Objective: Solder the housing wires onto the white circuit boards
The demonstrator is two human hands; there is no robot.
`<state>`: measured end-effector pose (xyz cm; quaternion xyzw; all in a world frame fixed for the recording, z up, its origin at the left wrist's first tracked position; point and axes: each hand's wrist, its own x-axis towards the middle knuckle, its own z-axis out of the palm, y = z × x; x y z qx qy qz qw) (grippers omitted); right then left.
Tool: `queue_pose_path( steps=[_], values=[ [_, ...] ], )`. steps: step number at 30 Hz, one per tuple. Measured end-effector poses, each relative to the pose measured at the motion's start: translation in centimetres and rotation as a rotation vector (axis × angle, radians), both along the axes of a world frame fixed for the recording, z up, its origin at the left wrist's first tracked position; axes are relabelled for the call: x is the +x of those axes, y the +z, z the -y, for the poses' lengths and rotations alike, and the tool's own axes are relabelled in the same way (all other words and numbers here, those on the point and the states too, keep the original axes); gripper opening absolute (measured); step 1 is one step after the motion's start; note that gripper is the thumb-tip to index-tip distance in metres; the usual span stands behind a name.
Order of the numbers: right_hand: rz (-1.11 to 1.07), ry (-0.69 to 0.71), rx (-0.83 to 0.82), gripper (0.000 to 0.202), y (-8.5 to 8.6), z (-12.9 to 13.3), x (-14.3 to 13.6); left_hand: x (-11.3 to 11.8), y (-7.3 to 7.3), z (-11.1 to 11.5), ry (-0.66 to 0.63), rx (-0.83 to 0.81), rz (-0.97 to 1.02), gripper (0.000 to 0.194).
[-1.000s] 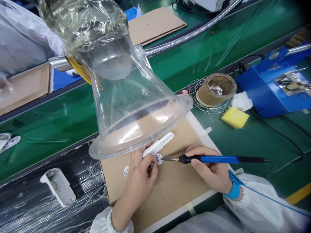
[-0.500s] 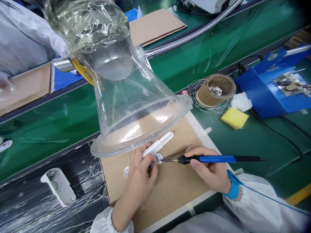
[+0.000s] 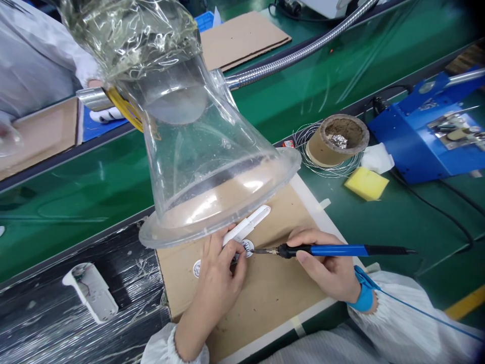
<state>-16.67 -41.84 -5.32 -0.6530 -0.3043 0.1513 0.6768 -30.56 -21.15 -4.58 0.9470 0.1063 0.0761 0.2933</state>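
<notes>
My right hand (image 3: 326, 263) is closed around a blue and black soldering iron (image 3: 338, 249). The iron's metal tip points left and meets the edge of a small round white piece (image 3: 247, 247) with dark markings. My left hand (image 3: 223, 263) is closed at the fingertips on a long white plastic housing (image 3: 248, 226), beside the round piece. What lies under those fingers is partly hidden. Another round white piece (image 3: 196, 268) shows at the left of my left hand. Both hands rest over a cardboard sheet (image 3: 273, 298).
A clear fume hood (image 3: 212, 151) hangs just above my hands on a flexible metal pipe (image 3: 303, 53). At the right are a tub (image 3: 328, 146), wire coils, a yellow sponge (image 3: 366, 184) and a blue metal stand (image 3: 420, 141). A white housing (image 3: 93, 293) lies on the black-wrapped surface at left.
My hands and the iron stay almost still. On the far side, a co-worker's hand and a white part have appeared by the blue mat. A white part at the far left has nearly left view.
</notes>
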Motion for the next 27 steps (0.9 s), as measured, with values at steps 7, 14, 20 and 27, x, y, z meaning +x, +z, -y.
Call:
queue_pose_path(
  steps=[7, 14, 20, 27],
  values=[
    [-0.023, -0.032, 0.020, 0.019, -0.36, 0.38, 0.10, 0.06, -0.07, 0.01, 0.003, -0.008, 0.006, 0.017],
    [-0.017, -0.068, -0.012, 0.016, -0.38, 0.46, 0.06, 0.04, 0.06, 0.04, 0.002, 0.002, 0.006, 0.018],
    [-0.009, -0.071, -0.013, 0.015, -0.26, 0.25, 0.05, 0.00, 0.00, 0.11, 0.009, 0.007, 0.009, 0.018],
    [0.002, -0.030, -0.017, 0.019, -0.02, -0.04, 0.06, 0.01, 0.12, 0.10, 0.010, 0.003, 0.010, 0.018]
  ],
)
